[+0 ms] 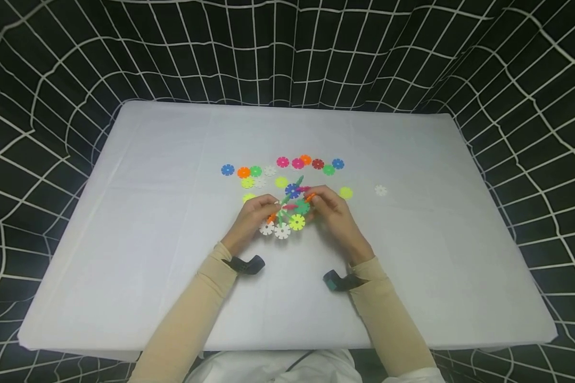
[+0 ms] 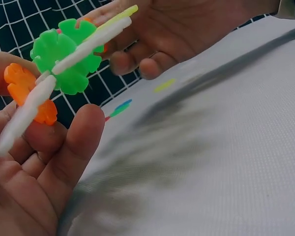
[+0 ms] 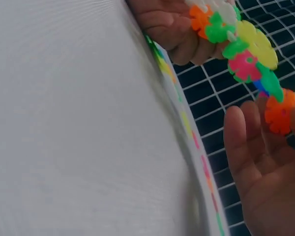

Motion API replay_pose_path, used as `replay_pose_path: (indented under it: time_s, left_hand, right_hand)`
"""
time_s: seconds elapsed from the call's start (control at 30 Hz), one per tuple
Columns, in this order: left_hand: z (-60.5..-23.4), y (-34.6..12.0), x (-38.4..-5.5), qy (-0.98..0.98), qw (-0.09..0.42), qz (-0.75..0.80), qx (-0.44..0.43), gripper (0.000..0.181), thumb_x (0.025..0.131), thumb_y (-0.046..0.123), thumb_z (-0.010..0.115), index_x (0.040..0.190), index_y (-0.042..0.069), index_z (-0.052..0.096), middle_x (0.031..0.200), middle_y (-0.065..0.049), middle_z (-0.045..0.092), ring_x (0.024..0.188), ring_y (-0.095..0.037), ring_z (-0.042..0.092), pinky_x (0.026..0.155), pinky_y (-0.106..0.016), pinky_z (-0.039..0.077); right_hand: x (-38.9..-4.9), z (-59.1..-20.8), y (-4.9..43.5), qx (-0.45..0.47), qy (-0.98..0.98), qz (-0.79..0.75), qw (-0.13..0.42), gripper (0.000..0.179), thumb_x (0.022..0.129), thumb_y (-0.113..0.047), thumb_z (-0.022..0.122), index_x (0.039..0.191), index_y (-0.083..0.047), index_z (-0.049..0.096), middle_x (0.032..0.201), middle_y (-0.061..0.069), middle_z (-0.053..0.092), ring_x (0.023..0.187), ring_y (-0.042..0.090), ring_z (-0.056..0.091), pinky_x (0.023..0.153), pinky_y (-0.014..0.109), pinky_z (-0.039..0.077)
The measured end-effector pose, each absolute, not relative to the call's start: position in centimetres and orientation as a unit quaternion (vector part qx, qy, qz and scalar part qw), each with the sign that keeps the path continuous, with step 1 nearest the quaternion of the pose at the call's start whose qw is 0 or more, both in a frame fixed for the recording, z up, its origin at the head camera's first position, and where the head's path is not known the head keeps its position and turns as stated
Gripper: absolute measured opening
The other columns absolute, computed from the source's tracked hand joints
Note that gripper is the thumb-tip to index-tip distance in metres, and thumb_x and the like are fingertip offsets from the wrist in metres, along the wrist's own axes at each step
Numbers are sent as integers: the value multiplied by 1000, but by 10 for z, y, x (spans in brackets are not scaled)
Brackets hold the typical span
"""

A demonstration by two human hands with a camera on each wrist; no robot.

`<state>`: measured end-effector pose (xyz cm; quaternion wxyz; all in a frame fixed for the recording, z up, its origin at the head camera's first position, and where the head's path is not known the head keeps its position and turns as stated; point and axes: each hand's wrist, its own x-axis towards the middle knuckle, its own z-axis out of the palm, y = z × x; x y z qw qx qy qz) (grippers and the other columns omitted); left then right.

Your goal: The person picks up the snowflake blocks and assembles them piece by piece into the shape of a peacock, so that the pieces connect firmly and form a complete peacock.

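Left wrist, notched discs [image 2: 51, 51], woven cloth [image 2: 231, 132]

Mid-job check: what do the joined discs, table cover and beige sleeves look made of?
Joined discs: probably moulded plastic, smooth with slight sheen; solid colours, rounded notched edges.
Table cover: likely matt woven fabric; fine grain shows in the left wrist view.
Beige sleeves: apparently matt cloth, creased near the wrists; exact weave can't be told.
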<state>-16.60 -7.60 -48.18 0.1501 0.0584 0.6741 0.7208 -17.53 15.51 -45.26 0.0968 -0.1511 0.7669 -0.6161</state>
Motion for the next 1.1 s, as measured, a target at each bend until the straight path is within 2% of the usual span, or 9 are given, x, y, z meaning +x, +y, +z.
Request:
replay_pose_path:
  time_s: [0.1,0.17,0.27,0.4,0.57,0.7,0.8,0.87,1.1]
  left_hand:
    - [-482,-76,-166,675,150,720,58,18,100,22,57,99,7,66,85,2,60,85,-14,54,78,-25,46]
    - [-482,-76,-166,676,148,719,58,19,100,23,57,100,7,66,85,2,60,85,-14,54,77,-24,46]
    - [-483,-76,-166,679,148,716,55,19,100,23,58,102,6,66,85,0,61,82,-13,55,75,-23,47]
    - [-483,-74,-165,686,148,711,55,20,100,24,58,103,6,66,83,-3,63,78,-13,57,71,-23,48]
    - [-483,-73,-165,692,145,705,61,20,100,24,58,104,6,67,84,-2,63,80,-13,56,74,-23,47]
    - [-483,-73,-166,689,148,706,64,19,101,22,58,104,5,67,82,0,62,78,-13,55,73,-23,46]
    - [-482,-73,-165,690,148,706,64,19,101,21,58,104,3,67,80,1,62,76,-12,54,71,-23,46]
    - [-481,-73,-165,692,145,705,63,20,101,20,58,104,2,67,80,2,61,76,-11,54,70,-22,46]
    - [-480,-73,-164,685,146,711,59,21,101,21,57,104,2,66,81,-3,61,76,-12,55,70,-21,47]
  right_hand:
    - [-175,-452,153,-161,770,-606,118,31,105,-18,54,135,-10,51,140,8,53,123,20,53,102,36,49]
    - [-175,-453,151,-172,771,-600,123,38,102,-14,60,138,-11,47,137,11,53,116,26,57,95,37,54]
    - [-175,-455,148,-186,769,-599,125,48,97,-8,65,139,-11,42,128,15,52,105,30,61,87,32,56]
    - [-175,-457,145,-184,774,-592,128,52,96,-7,67,139,-13,38,125,14,49,98,28,63,77,26,58]
    - [-173,-457,143,-167,800,-563,126,52,95,-13,70,135,-15,37,125,11,51,86,22,61,71,23,55]
    - [-173,-457,141,-166,815,-540,125,46,95,-15,69,125,-12,34,104,9,53,62,16,46,56,20,43]
    - [-172,-458,141,-178,830,-516,114,44,96,-15,68,119,-11,31,83,7,45,53,13,33,49,22,34]
    - [-172,-459,141,-190,839,-499,102,44,96,-15,68,119,-10,31,76,6,42,51,11,33,48,23,33]
    - [-171,-461,141,-216,860,-458,66,50,98,-19,66,132,-13,29,70,2,43,52,11,32,49,23,32]
